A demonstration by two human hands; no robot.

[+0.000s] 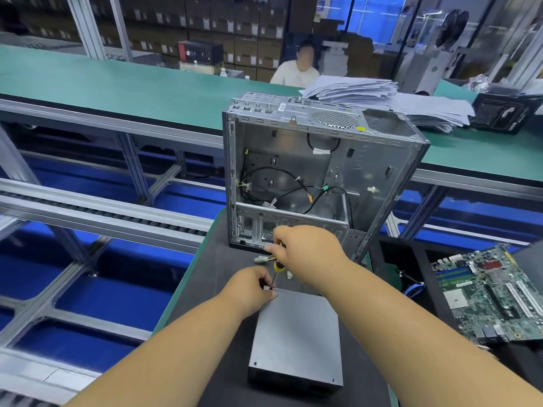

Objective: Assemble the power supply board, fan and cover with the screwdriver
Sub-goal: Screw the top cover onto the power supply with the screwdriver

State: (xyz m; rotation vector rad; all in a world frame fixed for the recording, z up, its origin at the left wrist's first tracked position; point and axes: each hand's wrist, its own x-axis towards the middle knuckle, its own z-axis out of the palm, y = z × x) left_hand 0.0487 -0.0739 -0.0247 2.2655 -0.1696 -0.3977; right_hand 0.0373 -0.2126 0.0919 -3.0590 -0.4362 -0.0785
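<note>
Fingers (289,240) of the right hand (305,248) are curled round the yellow-and-black handle of the screwdriver (277,265), which tilts down and toward the left, its thin shaft ending at the far left corner of the power supply (296,336). Just beside that tip, the left hand (249,289) pinches something small at the corner between thumb and fingertips; what it pinches is too small to make out. The power supply is a closed grey metal box lying flat on the dark mat (211,289) of the tabletop (188,271), close to the person, with its cover on top. A bundle of coloured wires with a white connector (260,259) shows past its far end, partly hidden by the right hand.

Beyond the hands stands an open computer case (317,171), upright, its side panel off and black cables (273,177) looped inside. To the right, a green motherboard (487,292) lies in a dark tray (411,259), with a blue cable (414,289) beside it. Behind the case runs a green conveyor belt (117,83) carrying a stack of papers (382,98) and a black box (502,113). Roller rails (102,212) on aluminium framing lie to the left over a blue floor (88,289). Another person (296,71) sits beyond the belt, in front of stacked cartons (205,19).
</note>
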